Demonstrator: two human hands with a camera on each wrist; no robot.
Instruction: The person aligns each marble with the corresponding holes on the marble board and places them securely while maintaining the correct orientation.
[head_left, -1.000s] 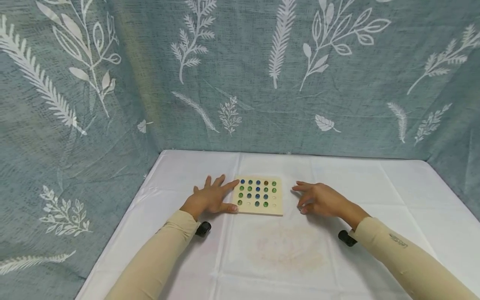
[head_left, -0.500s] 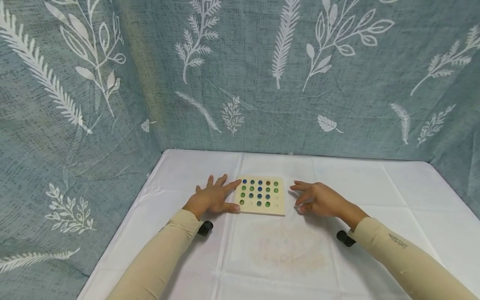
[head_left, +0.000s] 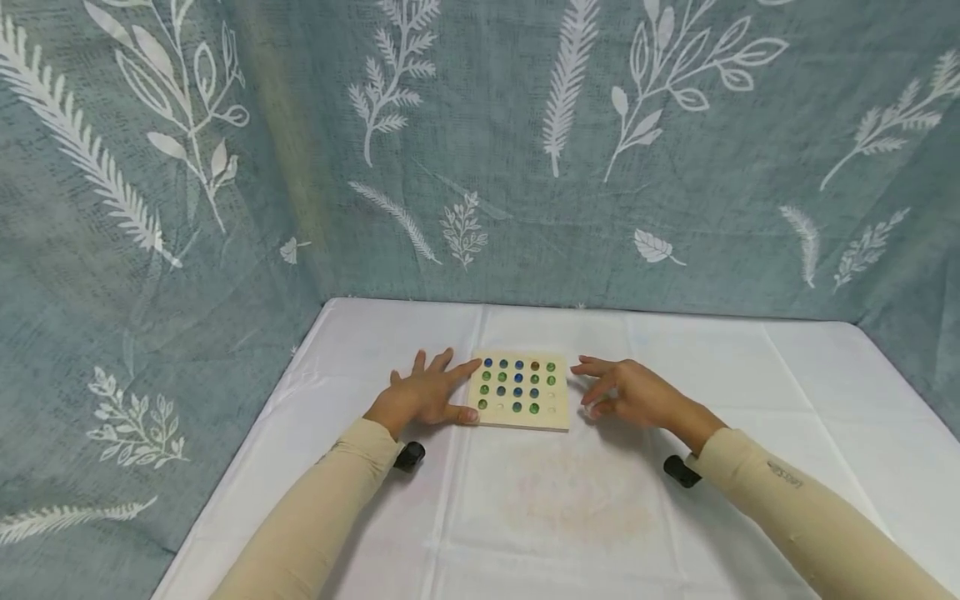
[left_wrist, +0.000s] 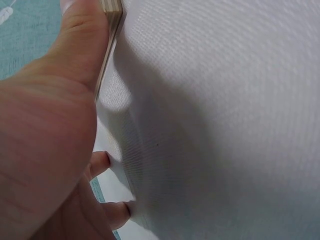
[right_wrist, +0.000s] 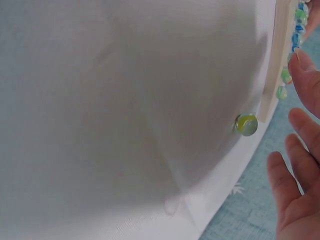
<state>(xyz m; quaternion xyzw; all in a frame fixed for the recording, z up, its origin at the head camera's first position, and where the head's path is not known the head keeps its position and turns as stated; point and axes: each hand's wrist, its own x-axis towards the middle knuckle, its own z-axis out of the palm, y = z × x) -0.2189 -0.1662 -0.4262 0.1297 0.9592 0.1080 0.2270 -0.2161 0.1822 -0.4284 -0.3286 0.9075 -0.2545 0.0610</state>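
A pale wooden board (head_left: 525,418) lies flat on the white cloth, with rows of glass marbles (head_left: 518,378) in blue, green and one brownish. Bare hollows show at its front and right side. My left hand (head_left: 423,393) rests at the board's left edge, fingers spread, thumb and index fingertip on the two left corners. In the left wrist view the thumb presses along the layered edge (left_wrist: 114,20). Just off the board's right edge hovers my right hand (head_left: 626,392), fingers loosely bent and holding nothing. A loose yellow-green marble (right_wrist: 246,125) sits near its fingers in the right wrist view.
White cloth (head_left: 570,533) covers the table, with a faint brownish stain in front of the board. A blue-green curtain with white leaf prints (head_left: 510,233) hangs behind and on the left. Black wrist cameras (head_left: 682,472) sit under both wrists.
My right hand has moved slightly left, closer to the board's right edge. The left hand and the board keep their places, while the head view has shifted a little.
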